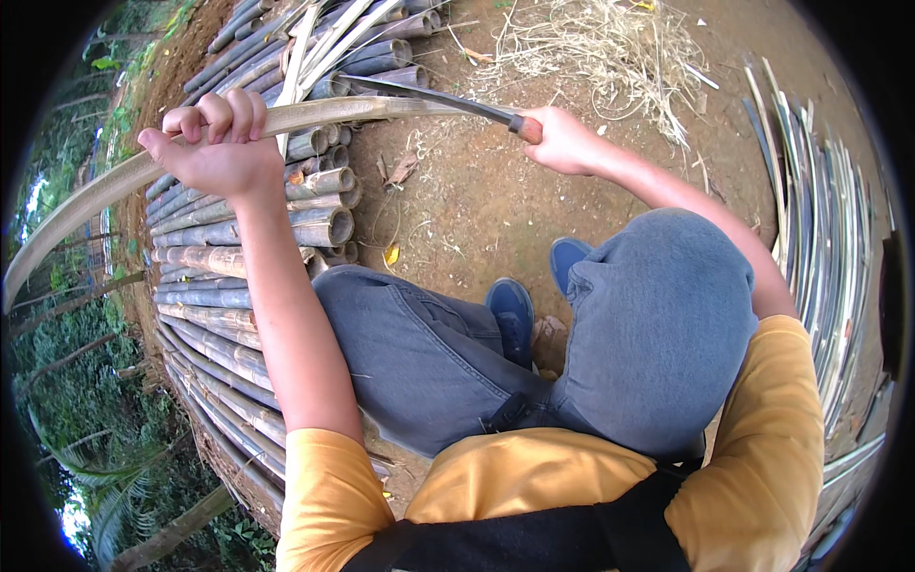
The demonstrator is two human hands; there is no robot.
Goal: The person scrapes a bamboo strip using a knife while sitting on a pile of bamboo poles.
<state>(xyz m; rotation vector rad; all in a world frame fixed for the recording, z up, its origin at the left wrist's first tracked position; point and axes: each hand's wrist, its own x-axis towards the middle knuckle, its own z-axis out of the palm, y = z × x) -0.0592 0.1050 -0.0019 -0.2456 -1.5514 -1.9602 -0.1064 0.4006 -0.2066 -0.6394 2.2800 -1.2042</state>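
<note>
**Pale strip (329, 112) in L hand (217, 157), knife (429, 96) in R hand (564, 143)**

Far L of frame: green foliage (76, 353). Strip bows from L edge up to upper ctr. L hand, upper L: fingers together, curled over strip, gripping it mid-length. Below/behind: stack of bamboo poles (257, 229), cut ends facing R; loose pale strips (315, 48) on top, upper L. Upper ctr: knife blade crosses strip's R part; contact w/ blade can't tell. R hand, R of ctr: closed round wooden handle (528, 130), indiv. fingers mostly hidden. Upper R: curly shavings (610, 57) on dirt ground (429, 200). Far R: bundle of long thin strips (824, 257).
</note>
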